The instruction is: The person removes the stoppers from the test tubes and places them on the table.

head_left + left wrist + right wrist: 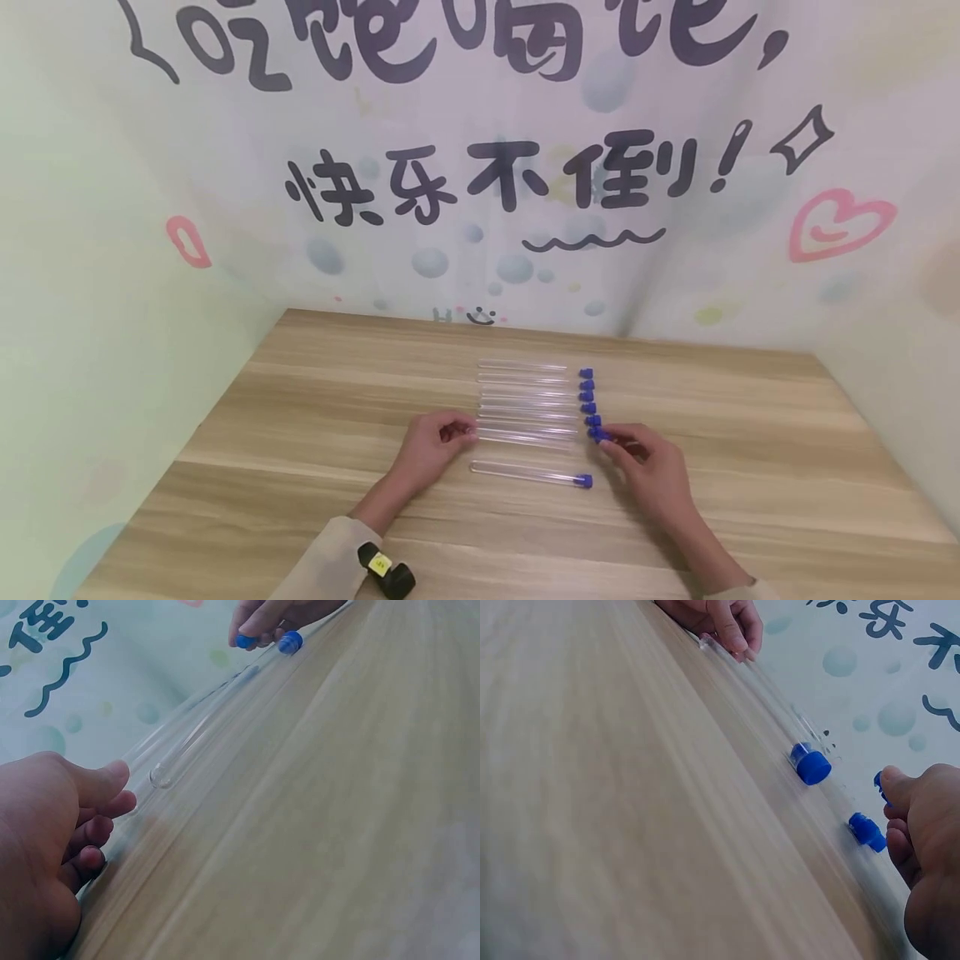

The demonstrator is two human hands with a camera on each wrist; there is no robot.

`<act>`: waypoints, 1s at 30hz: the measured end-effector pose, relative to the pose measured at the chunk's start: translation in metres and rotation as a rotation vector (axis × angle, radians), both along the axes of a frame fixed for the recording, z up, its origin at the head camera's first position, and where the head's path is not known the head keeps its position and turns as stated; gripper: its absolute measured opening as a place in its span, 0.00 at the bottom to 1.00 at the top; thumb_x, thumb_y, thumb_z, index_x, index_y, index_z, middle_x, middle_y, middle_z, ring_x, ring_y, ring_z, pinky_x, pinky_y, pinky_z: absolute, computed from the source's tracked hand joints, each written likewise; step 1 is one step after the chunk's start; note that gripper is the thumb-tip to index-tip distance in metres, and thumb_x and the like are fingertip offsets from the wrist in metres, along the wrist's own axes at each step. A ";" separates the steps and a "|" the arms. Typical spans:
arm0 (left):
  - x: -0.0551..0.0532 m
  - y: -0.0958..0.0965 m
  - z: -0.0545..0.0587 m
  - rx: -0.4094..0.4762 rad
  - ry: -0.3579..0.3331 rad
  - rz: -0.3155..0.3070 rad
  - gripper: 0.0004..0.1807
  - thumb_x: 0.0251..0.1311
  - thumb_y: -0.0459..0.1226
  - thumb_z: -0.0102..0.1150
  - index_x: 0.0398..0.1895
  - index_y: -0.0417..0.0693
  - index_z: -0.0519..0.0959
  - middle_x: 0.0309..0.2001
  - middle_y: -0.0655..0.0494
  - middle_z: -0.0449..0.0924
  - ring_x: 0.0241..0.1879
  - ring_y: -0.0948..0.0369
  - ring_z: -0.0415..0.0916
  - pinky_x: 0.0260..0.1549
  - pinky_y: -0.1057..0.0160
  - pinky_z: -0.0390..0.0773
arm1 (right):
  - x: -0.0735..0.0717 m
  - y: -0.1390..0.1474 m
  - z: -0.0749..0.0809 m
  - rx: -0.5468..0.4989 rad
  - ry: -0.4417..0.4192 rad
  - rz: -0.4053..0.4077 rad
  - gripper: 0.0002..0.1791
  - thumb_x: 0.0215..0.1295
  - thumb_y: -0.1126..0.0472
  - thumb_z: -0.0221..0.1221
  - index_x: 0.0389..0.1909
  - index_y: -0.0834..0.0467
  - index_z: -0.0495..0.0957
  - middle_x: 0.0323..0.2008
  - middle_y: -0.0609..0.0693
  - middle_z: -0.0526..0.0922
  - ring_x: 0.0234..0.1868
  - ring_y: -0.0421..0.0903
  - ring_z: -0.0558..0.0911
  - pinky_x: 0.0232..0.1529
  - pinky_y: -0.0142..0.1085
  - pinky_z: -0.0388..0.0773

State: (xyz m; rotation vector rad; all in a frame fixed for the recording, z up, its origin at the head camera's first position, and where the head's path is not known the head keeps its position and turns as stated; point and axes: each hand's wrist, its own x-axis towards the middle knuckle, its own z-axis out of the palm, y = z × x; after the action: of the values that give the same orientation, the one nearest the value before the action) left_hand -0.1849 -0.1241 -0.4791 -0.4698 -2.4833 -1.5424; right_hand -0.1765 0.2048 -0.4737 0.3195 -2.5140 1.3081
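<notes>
Several clear test tubes [525,396] lie side by side on the wooden table, rounded ends to the left. At the rounded end of the nearest tube in that group, my left hand [438,442] pinches with thumb and fingertips. My right hand [648,467] pinches a small blue cap [881,787] at the right end of the tubes. Other loose blue caps [587,385] form a column beside the open ends. Closer to me lies a separate test tube [517,472] with a blue cap [584,481] fitted on its right end.
The wood-grain table [315,400] meets a pale printed backdrop [480,275] with dark lettering at its rear edge. A black strap device [386,571] with a yellow label sits at my left sleeve [330,562].
</notes>
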 end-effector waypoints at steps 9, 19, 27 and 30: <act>-0.002 0.001 -0.001 -0.008 0.002 -0.019 0.07 0.54 0.34 0.68 0.38 0.47 0.84 0.27 0.66 0.79 0.25 0.66 0.69 0.25 0.68 0.71 | 0.001 0.011 -0.003 -0.014 -0.020 0.018 0.12 0.52 0.62 0.70 0.39 0.52 0.84 0.33 0.41 0.84 0.33 0.39 0.82 0.36 0.28 0.78; -0.004 0.002 -0.006 -0.050 0.004 -0.025 0.06 0.52 0.34 0.70 0.34 0.50 0.84 0.25 0.66 0.75 0.24 0.66 0.68 0.23 0.67 0.70 | -0.002 0.011 -0.008 0.033 -0.033 0.050 0.11 0.52 0.58 0.71 0.37 0.48 0.83 0.35 0.37 0.83 0.33 0.38 0.81 0.34 0.30 0.77; -0.004 0.007 -0.005 -0.107 0.013 0.002 0.06 0.51 0.35 0.71 0.33 0.49 0.84 0.26 0.65 0.75 0.25 0.66 0.68 0.25 0.67 0.71 | -0.004 0.011 -0.008 0.065 -0.039 0.055 0.10 0.53 0.60 0.70 0.38 0.49 0.83 0.34 0.38 0.83 0.31 0.38 0.80 0.32 0.30 0.76; -0.005 0.009 -0.005 -0.128 0.006 0.018 0.06 0.51 0.36 0.71 0.33 0.49 0.84 0.27 0.65 0.75 0.25 0.67 0.68 0.25 0.68 0.71 | -0.004 0.011 -0.008 0.067 -0.046 0.047 0.11 0.53 0.60 0.70 0.38 0.49 0.83 0.34 0.38 0.83 0.32 0.38 0.80 0.32 0.30 0.76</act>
State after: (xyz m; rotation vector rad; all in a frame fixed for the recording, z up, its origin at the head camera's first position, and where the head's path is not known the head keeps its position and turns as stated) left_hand -0.1898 -0.1154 -0.4839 -0.4697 -2.5845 -1.3792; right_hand -0.1810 0.2162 -0.4814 0.3692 -2.6075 1.2647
